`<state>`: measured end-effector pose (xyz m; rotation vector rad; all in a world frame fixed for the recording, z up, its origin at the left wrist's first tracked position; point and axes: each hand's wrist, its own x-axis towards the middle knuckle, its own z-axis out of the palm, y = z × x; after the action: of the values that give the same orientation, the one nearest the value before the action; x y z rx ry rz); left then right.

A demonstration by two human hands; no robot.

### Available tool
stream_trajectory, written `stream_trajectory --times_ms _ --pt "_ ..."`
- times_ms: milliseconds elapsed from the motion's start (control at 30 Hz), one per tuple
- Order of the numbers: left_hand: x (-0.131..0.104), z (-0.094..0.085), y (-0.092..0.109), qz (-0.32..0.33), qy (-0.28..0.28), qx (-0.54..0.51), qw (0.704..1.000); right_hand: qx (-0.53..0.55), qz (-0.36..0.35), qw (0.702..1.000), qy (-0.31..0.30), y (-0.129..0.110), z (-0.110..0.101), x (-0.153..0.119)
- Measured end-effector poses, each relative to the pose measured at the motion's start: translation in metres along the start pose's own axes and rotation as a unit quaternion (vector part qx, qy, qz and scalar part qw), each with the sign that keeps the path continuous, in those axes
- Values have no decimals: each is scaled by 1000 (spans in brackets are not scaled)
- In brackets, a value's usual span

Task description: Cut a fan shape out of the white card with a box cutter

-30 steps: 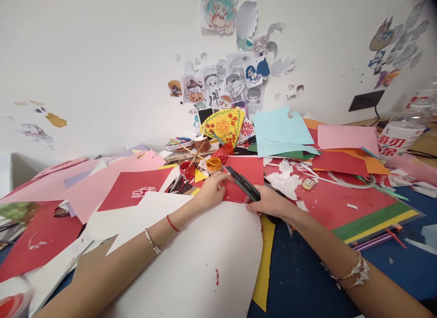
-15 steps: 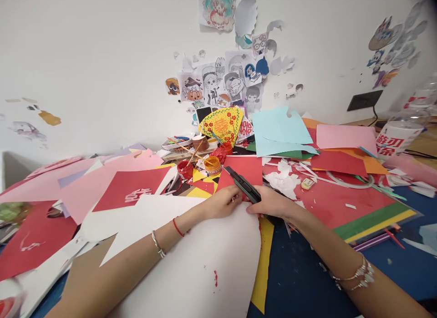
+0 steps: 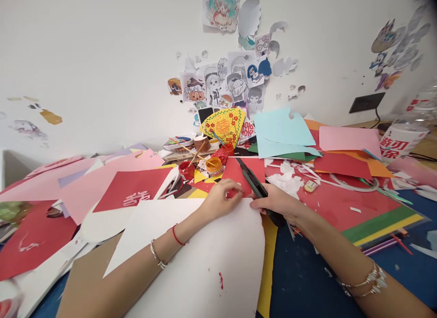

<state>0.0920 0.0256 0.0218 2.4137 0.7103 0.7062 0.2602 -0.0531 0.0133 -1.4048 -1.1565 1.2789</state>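
My right hand (image 3: 275, 200) is wrapped round a dark box cutter (image 3: 255, 180), whose blade end points up and away to the left. Just left of it, my left hand (image 3: 223, 197) is loosely curled, thumb and index finger a little apart, with nothing visible in it. Both hands are at the far edge of a large white sheet (image 3: 205, 263), which has a few small red scraps on it. Beyond them lies a red sheet of paper (image 3: 251, 166). Part of a yellow sheet (image 3: 268, 268) shows under the white one's right side.
Open paint pots, a red one (image 3: 186, 171) and a yellow one (image 3: 214, 166), stand behind my left hand with brushes nearby. A yellow fan-shaped piece (image 3: 223, 125) leans at the back. Coloured papers (image 3: 136, 186) and crumpled tissue (image 3: 285, 181) surround me; a bottle (image 3: 399, 138) stands right.
My left hand has loosened from a tight pinch and its fingers have parted. The box cutter and my right hand have shifted slightly right, apart from the left hand.
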Motion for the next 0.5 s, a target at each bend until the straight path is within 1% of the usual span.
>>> stream_trajectory --times_ms 100,233,333,400,500 --pt "1 -1 7 -14 -36 4 999 12 1 1000 10 -2 1 -2" --pt "8 -3 9 -38 -72 1 997 3 -8 1000 18 -3 3 -5" --pt "12 0 10 -34 -93 37 994 -5 -17 1000 11 -3 4 -5" --pt "12 2 10 -42 -77 60 994 -9 -21 1000 4 -2 4 -5" --pt "14 -1 7 -69 -11 70 995 -9 -16 1000 8 -1 5 -4"
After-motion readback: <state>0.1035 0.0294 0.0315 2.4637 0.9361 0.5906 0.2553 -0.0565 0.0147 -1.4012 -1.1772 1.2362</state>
